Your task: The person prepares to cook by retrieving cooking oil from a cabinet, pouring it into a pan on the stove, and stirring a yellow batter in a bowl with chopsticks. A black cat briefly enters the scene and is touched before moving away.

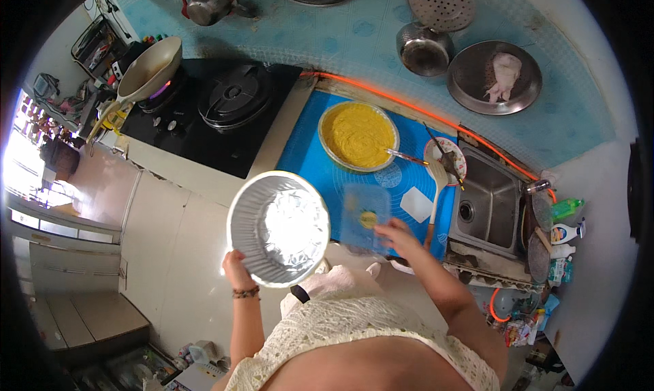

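My left hand [238,271] grips the rim of a large silver fluted metal basin [250,227]. The basin is tilted so its shiny inside shows, and it is held in front of the counter. At the counter's front edge is a translucent plastic box [357,197] with a small yellow lump [368,219] in or on it. The fingertips of my right hand [401,239] are at the lump's edge; whether they pinch it is unclear. Farther back, a metal bowl of thick yellow batter [357,133] stands on a blue silicone mat [301,153], with a patterned handle [407,156] sticking out.
A white scraper [416,205], a spatula [438,179] and a floral bowl [460,156] with dark utensils are near the steel sink [490,202]. At left, a wok [148,74] sits over a lit burner of the black gas hob [204,151]. Bottles [562,233] line the right wall.
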{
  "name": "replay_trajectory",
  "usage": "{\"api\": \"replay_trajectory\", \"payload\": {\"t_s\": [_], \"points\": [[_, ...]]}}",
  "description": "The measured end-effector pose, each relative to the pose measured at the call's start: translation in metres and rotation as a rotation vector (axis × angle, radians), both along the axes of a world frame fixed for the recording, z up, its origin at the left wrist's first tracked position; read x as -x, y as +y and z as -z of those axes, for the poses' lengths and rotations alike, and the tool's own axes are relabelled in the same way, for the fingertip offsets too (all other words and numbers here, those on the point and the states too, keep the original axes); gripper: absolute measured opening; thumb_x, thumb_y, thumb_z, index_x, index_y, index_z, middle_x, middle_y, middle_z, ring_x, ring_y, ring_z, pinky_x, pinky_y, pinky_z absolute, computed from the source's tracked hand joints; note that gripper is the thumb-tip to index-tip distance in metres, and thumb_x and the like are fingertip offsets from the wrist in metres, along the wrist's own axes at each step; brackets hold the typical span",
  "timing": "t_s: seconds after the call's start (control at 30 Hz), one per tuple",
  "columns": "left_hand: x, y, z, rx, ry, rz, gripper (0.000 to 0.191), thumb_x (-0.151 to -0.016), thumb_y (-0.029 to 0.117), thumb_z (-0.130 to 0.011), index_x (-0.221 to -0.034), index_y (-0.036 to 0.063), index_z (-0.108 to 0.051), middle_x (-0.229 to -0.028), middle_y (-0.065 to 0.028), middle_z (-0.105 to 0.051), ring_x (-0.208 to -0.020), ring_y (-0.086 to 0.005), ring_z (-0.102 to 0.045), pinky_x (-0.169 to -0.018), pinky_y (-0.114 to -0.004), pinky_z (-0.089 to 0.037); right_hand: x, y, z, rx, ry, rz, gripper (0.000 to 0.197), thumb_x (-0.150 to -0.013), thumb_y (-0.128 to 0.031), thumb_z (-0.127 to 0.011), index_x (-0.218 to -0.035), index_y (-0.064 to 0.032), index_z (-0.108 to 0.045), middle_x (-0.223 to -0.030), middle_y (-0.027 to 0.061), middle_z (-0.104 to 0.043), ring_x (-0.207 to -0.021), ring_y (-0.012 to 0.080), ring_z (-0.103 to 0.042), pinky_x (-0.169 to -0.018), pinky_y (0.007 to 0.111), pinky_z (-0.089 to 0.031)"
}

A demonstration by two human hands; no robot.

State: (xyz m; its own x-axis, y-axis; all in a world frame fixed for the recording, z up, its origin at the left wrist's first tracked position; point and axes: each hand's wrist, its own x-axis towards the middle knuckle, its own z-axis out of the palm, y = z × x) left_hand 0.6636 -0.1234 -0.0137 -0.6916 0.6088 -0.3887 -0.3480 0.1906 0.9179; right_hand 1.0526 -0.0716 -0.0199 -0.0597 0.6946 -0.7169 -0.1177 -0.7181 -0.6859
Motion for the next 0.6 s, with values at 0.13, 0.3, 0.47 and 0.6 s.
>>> {"api": "replay_trajectory", "payload": {"t_s": [0.13, 0.3, 0.47, 0.6], "points": [[-0.042, 0.04, 0.022, -0.153, 0.068, 0.038, 0.017, -0.062, 0.0, -0.048, -0.048, 0.0045, -0.039, -0.05, 0.0009, -0.04, -0.049, -0.0083, -0.034, -0.048, -0.024, -0.026, -0.064, -0.051, -0.035, -0.025, -0.215, 0.188, 0.031, -0.071, -0.024, -0.071, -0.089, -0.0102, -0.05, -0.09, 0.0007, -0.053, -0.089, 0.0134, -0.051, -0.072, 0.032, -0.041], [-0.056, 0.086, 0.045, -0.136, 0.115, 0.01, 0.017, -0.061, -0.001, -0.049, -0.048, 0.0051, -0.039, -0.05, 0.003, -0.038, -0.046, -0.0067, -0.032, -0.045, -0.024, -0.023, -0.102, -0.087, -0.033, -0.095, -0.079, 0.381, 0.026, -0.074, -0.021, -0.069, -0.084, -0.0106, -0.047, -0.085, 0.0005, -0.054, -0.079, 0.0111, -0.052, -0.064, 0.025, -0.04], [-0.031, 0.092, 0.064, -0.041, 0.059, 0.154, 0.011, -0.068, 0.008, -0.057, -0.061, 0.0063, -0.05, -0.056, 0.0029, -0.044, -0.047, -0.0073, -0.035, -0.045, -0.023, -0.025, -0.108, -0.098, -0.007, -0.098, -0.107, 0.302, 0.026, -0.076, -0.02, -0.067, -0.09, -0.0085, -0.048, -0.09, 0.0028, -0.056, -0.082, 0.0136, -0.055, -0.065, 0.026, -0.042], [-0.029, 0.066, 0.036, 0.02, -0.021, 0.268, 0.023, -0.075, 0.026, -0.061, -0.087, 0.0085, -0.051, -0.091, -0.0013, -0.055, -0.088, -0.014, -0.052, -0.072, -0.03, -0.042, -0.084, -0.075, -0.061, -0.187, 0.055, 0.262, 0.025, -0.078, -0.021, -0.065, -0.091, -0.0073, -0.049, -0.094, 0.0045, -0.057, -0.091, 0.0167, -0.056, -0.07, 0.03, -0.046]]}}
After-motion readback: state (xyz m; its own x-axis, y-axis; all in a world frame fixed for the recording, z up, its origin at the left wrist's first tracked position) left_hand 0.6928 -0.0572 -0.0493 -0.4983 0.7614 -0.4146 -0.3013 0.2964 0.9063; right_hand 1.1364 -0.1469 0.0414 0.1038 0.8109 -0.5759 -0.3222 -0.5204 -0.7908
